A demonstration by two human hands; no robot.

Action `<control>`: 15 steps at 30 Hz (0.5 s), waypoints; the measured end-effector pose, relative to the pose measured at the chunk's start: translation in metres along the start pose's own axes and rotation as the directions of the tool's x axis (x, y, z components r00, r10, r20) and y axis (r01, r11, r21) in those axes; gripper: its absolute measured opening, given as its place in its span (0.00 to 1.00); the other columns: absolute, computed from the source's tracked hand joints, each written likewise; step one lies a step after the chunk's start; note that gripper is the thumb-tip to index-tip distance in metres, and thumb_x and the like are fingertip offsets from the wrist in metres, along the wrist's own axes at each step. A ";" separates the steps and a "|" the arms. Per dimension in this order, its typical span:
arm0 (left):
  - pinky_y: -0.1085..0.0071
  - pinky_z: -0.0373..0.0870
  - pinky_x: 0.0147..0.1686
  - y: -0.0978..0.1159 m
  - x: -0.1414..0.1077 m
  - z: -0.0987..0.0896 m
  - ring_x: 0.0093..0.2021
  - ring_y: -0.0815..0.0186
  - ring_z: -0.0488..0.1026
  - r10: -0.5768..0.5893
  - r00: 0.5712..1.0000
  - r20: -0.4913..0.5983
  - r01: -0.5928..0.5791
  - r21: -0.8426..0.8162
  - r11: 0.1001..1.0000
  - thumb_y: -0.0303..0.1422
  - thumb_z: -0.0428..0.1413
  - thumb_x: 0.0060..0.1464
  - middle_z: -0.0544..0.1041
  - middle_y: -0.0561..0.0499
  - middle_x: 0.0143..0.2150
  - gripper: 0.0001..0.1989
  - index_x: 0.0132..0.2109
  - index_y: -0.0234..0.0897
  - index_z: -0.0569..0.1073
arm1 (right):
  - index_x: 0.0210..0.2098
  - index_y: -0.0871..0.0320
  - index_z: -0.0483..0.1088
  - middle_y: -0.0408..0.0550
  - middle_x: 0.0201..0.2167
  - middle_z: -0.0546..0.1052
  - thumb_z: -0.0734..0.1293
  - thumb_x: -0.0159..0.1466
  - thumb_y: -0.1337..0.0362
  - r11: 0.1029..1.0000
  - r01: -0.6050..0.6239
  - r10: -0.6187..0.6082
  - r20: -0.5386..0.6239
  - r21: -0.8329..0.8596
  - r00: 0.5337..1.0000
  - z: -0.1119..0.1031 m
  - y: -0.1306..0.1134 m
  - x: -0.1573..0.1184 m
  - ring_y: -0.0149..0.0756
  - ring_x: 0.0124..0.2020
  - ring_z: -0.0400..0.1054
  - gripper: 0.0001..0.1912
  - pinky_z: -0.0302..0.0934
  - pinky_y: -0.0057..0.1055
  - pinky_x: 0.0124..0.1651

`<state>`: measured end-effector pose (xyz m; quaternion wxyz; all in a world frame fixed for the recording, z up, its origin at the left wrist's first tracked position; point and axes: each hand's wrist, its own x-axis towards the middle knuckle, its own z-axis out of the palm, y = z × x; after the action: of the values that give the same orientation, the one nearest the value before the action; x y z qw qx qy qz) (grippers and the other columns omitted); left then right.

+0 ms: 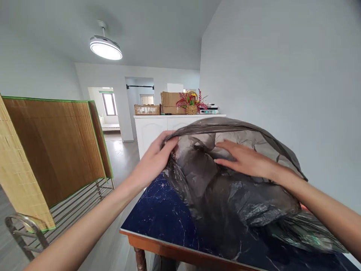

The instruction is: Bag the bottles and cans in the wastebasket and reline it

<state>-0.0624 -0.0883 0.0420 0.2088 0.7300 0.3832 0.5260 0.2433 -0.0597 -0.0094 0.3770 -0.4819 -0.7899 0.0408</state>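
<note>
A large dark translucent plastic bag [222,188] stands with its mouth spread wide above a table with a dark blue marbled top [163,214]. At the left end of the bag's mouth, my left hand [158,152] pinches the rim between thumb and fingers. My right hand [242,158] reaches inside the opening, its fingers apart and pointing left, with nothing visible held in it. Under my right forearm, at the table's right side, lies more clear and dark plastic with green bits [316,237], partly blurred.
Behind the table stands a white cabinet [152,131] bearing a wicker basket [147,109], a cardboard box [172,101] and a flower basket [191,109]. Bamboo mats [56,143] hang over a metal rack [73,203] at left. A wall rises at right.
</note>
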 end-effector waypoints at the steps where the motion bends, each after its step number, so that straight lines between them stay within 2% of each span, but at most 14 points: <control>1: 0.69 0.75 0.50 -0.011 0.000 0.004 0.49 0.60 0.80 -0.044 0.997 0.067 0.050 -0.088 0.995 0.43 0.55 0.67 0.84 0.51 0.47 0.17 0.56 0.39 0.79 | 0.63 0.54 0.75 0.56 0.64 0.77 0.71 0.67 0.44 0.994 0.040 -0.029 0.111 -0.100 0.993 0.005 0.006 -0.007 0.62 0.67 0.68 0.31 0.60 0.58 0.71; 3: 0.69 0.74 0.47 -0.028 -0.002 0.011 0.47 0.60 0.79 -0.157 0.975 0.156 0.187 -0.206 0.960 0.43 0.57 0.66 0.83 0.50 0.44 0.16 0.54 0.40 0.79 | 0.67 0.56 0.71 0.57 0.66 0.75 0.63 0.71 0.44 0.975 0.078 -0.020 0.270 -0.208 0.963 0.017 0.016 -0.018 0.60 0.66 0.70 0.33 0.64 0.56 0.69; 6: 0.72 0.71 0.34 -0.039 -0.005 0.017 0.33 0.64 0.75 -0.316 0.926 0.207 0.368 -0.302 0.880 0.42 0.59 0.63 0.78 0.53 0.32 0.14 0.51 0.39 0.79 | 0.67 0.55 0.72 0.57 0.64 0.77 0.61 0.72 0.43 0.968 0.056 0.032 0.345 -0.243 0.938 0.036 0.025 -0.027 0.61 0.63 0.73 0.33 0.71 0.53 0.62; 9: 0.74 0.62 0.25 -0.039 -0.004 0.018 0.25 0.69 0.68 -0.387 0.896 0.217 0.443 -0.370 0.817 0.38 0.60 0.60 0.73 0.56 0.27 0.10 0.45 0.39 0.79 | 0.66 0.46 0.74 0.50 0.59 0.81 0.58 0.74 0.42 0.984 0.057 -0.002 0.308 -0.169 0.951 0.049 0.031 -0.028 0.58 0.58 0.77 0.29 0.75 0.51 0.56; 11: 0.75 0.55 0.20 -0.036 -0.004 0.016 0.22 0.72 0.63 -0.413 0.889 0.196 0.457 -0.398 0.795 0.37 0.60 0.59 0.71 0.57 0.26 0.07 0.39 0.39 0.77 | 0.64 0.40 0.75 0.46 0.56 0.83 0.57 0.74 0.41 0.988 0.088 -0.050 0.269 -0.131 0.962 0.054 0.030 -0.028 0.56 0.59 0.76 0.27 0.73 0.53 0.58; 13: 0.76 0.50 0.19 -0.030 -0.004 0.014 0.21 0.73 0.61 -0.432 0.883 0.184 0.468 -0.417 0.779 0.37 0.61 0.57 0.69 0.58 0.25 0.08 0.34 0.38 0.74 | 0.60 0.40 0.77 0.46 0.54 0.83 0.57 0.74 0.40 0.986 0.107 -0.072 0.251 -0.128 0.965 0.058 0.026 -0.031 0.56 0.59 0.76 0.26 0.72 0.54 0.60; 15: 0.76 0.52 0.19 -0.023 -0.004 0.011 0.21 0.73 0.64 -0.442 0.880 0.176 0.471 -0.446 0.761 0.37 0.61 0.56 0.69 0.58 0.25 0.09 0.32 0.38 0.72 | 0.56 0.43 0.80 0.49 0.52 0.84 0.58 0.74 0.39 0.984 0.127 -0.097 0.218 -0.126 0.971 0.059 0.020 -0.034 0.55 0.54 0.78 0.26 0.74 0.51 0.57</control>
<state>-0.0604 -0.0763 0.0193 0.5147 0.5561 0.4015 0.5144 0.2286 -0.0584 -0.0790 0.2583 -0.4545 -0.8523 0.0151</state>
